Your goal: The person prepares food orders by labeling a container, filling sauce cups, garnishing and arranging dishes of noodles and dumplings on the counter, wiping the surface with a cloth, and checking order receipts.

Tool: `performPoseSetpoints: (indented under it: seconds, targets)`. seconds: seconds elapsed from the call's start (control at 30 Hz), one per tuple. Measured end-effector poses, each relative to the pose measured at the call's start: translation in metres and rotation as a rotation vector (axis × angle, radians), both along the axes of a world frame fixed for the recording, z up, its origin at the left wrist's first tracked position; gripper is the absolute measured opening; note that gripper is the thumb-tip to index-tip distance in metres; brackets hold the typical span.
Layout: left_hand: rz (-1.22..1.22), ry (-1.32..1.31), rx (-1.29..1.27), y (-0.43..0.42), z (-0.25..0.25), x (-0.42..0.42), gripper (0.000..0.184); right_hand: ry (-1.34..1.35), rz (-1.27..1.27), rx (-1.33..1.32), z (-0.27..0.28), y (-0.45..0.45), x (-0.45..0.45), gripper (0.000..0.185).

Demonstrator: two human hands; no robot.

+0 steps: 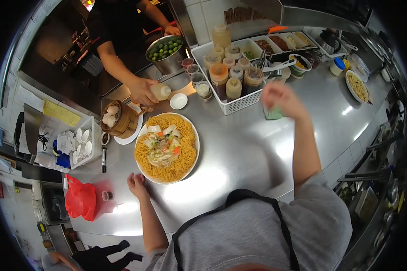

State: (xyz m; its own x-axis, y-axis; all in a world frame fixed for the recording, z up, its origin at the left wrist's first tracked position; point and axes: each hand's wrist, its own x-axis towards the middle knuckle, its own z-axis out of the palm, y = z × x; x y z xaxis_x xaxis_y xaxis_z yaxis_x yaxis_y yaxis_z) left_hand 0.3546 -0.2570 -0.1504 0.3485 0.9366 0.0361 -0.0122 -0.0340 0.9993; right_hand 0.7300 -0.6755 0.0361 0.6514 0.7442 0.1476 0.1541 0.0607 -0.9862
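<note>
Noodles (185, 157) at one o'clock from the left hand (136, 182).
Their plate (197, 152) lay on the desk (233, 144) just beside the left hand, whose fingers were loosely curled; whether they touched the rim, I could not tell. From the right hand (282, 99), well apart, the noodles lay at eight o'clock. That hand was blurred, near the cloth (273, 114) and with the basket (242, 106) at nine o'clock; I could not tell whether it gripped anything.
</note>
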Motion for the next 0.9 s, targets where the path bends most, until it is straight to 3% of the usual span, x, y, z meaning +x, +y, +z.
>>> performPoseSetpoints:
  seconds: [0.07, 0.13, 0.17, 0.23, 0.3, 0.33, 0.4, 0.43, 0.7, 0.8, 0.9]
  targets:
    - [0.113, 0.010, 0.033, -0.053, 0.014, -0.012, 0.026, -0.065, -0.281, -0.027, 0.011, -0.015, 0.066, 0.005]
    - [0.211, 0.118, 0.078, -0.096, 0.017, -0.027, 0.025, -0.328, -0.370, -0.145, 0.006, -0.005, 0.136, 0.009]
    - [0.216, 0.156, 0.122, -0.117, 0.019, -0.033, 0.025, -0.327, -0.416, -0.264, 0.002, 0.009, 0.167, 0.010]
    - [0.205, 0.388, 0.282, -0.157, 0.023, -0.041, 0.029, -0.848, -0.289, -0.409, -0.029, 0.037, 0.239, 0.008]
    - [0.209, 0.471, 0.368, -0.186, 0.022, -0.049, 0.031, -0.853, -0.123, -0.862, -0.039, 0.078, 0.269, 0.011]
    - [0.172, 0.517, 0.374, -0.202, 0.025, -0.050, 0.031, -0.858, -0.109, -0.853, -0.045, 0.088, 0.271, 0.011]
    - [0.153, 0.565, 0.381, -0.220, 0.025, -0.048, 0.031, -0.817, -0.005, -1.249, -0.055, 0.107, 0.271, 0.017]
    - [0.129, 0.618, 0.457, -0.225, 0.025, -0.048, 0.031, -0.932, 0.146, -1.392, -0.076, 0.117, 0.293, 0.021]
    - [0.185, 0.779, 0.623, -0.240, 0.024, -0.038, 0.029, -0.945, 0.088, -1.302, -0.077, 0.114, 0.284, 0.025]
    - [0.175, 0.813, 0.655, -0.238, 0.027, -0.035, 0.028, -0.720, -0.182, -1.294, -0.054, 0.110, 0.273, 0.028]
    - [0.159, 0.834, 0.678, -0.238, 0.031, -0.035, 0.028, -0.774, -0.295, -1.152, -0.067, 0.103, 0.299, 0.019]
